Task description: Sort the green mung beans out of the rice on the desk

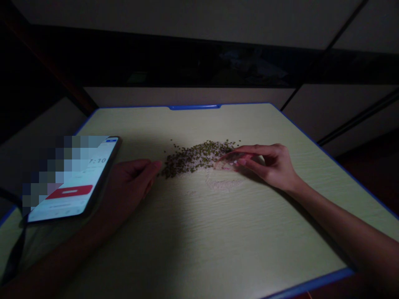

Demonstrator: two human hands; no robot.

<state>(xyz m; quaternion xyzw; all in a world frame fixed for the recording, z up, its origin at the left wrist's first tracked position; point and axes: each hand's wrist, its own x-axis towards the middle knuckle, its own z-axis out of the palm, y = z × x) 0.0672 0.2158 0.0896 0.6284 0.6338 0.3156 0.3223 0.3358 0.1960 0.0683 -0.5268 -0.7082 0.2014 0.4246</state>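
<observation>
A pile of small green beans mixed with pale grains point(196, 155) lies spread across the middle of the light table point(199, 232). A separate small patch of pale grains point(222, 182) sits just in front of it. My right hand point(271, 166) rests at the pile's right end, fingers pinched on a small clear pinkish card or scraper point(229, 161) that touches the beans. My left hand point(131, 182) lies on the table at the pile's left end, fingers loosely curled, fingertips next to the beans, holding nothing.
A phone point(75, 180) with a lit screen showing a timer and a red button lies at the table's left side. A dark cable point(15, 253) runs off the near left corner. The table has a blue rim point(195, 107). The surroundings are dark.
</observation>
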